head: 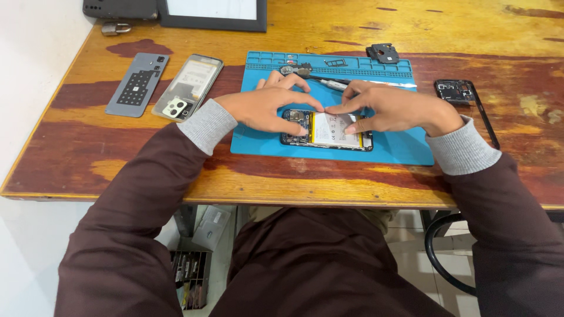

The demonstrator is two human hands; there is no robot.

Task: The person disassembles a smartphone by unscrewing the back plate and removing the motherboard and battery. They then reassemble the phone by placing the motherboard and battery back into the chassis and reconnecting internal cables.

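Two hands on the opened phone (326, 130), mid blue mat (388, 149). Left hand (264, 108) pins its left end, fingers curled narrow; right hand (385, 108) presses fingertips (333, 109) flat on the battery (336, 129). Risk: hard pressure bends the battery or shifts the phone sideways.

Both hands crowd the middle of the blue mat (405, 149): the left hand (264, 110) and right hand (388, 108) rest on the opened phone (329, 130), fingertips meeting above it, so no way in between them. Behind, a screwdriver (329, 82) and small parts near the mat's tray edge block the far side. To the left, 2 back covers (136, 84) (188, 87) lie near the mat, a narrow strip of bare desk (106, 164) between. At right, a black frame (464, 97) sits just off the mat. The desk's near edge stays open.
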